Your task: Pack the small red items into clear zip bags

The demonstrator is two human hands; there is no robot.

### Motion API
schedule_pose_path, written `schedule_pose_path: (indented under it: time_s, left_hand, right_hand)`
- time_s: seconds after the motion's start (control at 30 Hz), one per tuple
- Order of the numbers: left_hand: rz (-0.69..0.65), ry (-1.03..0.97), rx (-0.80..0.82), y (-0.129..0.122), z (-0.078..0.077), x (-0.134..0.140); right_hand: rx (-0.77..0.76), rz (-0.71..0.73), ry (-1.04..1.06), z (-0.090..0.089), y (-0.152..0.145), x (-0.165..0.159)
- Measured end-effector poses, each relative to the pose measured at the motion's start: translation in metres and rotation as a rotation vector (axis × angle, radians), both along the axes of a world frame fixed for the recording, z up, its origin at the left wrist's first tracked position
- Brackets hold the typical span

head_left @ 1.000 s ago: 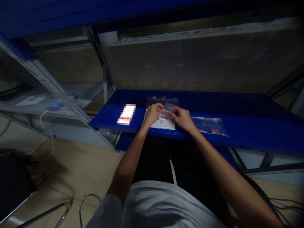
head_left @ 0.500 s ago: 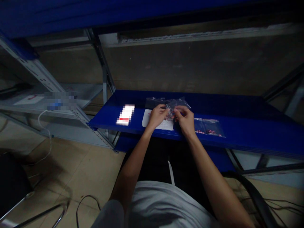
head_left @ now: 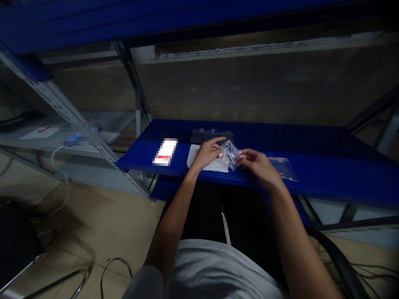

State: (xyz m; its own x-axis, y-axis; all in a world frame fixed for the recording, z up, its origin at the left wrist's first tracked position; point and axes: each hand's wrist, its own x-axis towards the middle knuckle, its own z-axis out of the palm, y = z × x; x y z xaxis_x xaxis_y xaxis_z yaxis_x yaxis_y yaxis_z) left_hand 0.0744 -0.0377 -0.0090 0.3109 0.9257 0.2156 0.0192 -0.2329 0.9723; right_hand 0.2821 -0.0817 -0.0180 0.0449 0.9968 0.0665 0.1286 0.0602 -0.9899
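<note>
Apparently our right grip (head_left: 258, 164) pinches crinkled clear plastic bag (head_left: 230, 155), presumably steadying it; left grip (head_left: 207, 154) alongside, closure unclear.

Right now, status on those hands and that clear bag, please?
Right hand pinching clear bag. Left hand at bag's left side, grip unclear. White sheet partly beneath; second bag, red bits inside, beside right hand.

A clear plastic bag (head_left: 230, 156), crumpled and shiny, is pinched at its right side by the right grip (head_left: 259, 165), spreading leftward from there up to the left grip's (head_left: 207, 154) fingertips; contact there is unclear.
</note>
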Motion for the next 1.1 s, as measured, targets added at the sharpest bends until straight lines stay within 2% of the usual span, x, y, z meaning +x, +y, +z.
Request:
schedule_pose_path:
  time_s: [0.07, 0.17, 0.3, 0.37, 0.43, 0.57, 0.73, 0.83, 0.93, 1.03, 1.1]
  left_hand:
    - [0.057, -0.045, -0.007, 0.0, -0.001, 0.005]
    - [0.1, -0.115, -0.063, -0.005, -0.002, 0.017]
    - [-0.043, -0.116, -0.172, -0.017, -0.007, 0.036]
    - [-0.128, -0.095, -0.19, -0.021, -0.012, 0.043]
    - [-0.168, -0.075, -0.181, -0.023, -0.017, 0.05]
    - [-0.148, -0.032, -0.131, -0.02, -0.023, 0.058]
    - [-0.093, 0.017, -0.073, -0.012, -0.016, 0.057]
    - [-0.011, 0.037, -0.047, -0.003, -0.003, 0.045]
    - [0.202, 0.056, 0.009, 0.013, 0.011, 0.022]
    - [0.392, 0.13, 0.042, 0.037, 0.02, -0.006]
    - [0.467, 0.209, 0.042, 0.056, 0.02, -0.024]
  right_hand:
    - [-0.039, 0.075, -0.044, 0.002, -0.002, 0.005]
    - [-0.024, 0.021, 0.001, 0.001, -0.005, 0.007]
    - [0.01, -0.184, 0.152, -0.007, -0.009, 0.006]
    - [0.02, -0.239, 0.181, -0.012, -0.012, 0.008]
    - [0.027, -0.262, 0.171, -0.016, -0.015, 0.011]
    - [0.032, -0.247, 0.094, -0.016, -0.023, 0.023]
    - [0.062, -0.265, 0.033, -0.005, -0.016, 0.036]
    - [0.112, -0.217, -0.027, 0.004, 0.007, 0.028]
    - [0.149, -0.086, -0.114, 0.013, 0.043, 0.004]
    - [0.137, -0.025, -0.304, 0.023, 0.083, -0.032]
    - [0.099, -0.032, -0.553, 0.028, 0.105, -0.057]
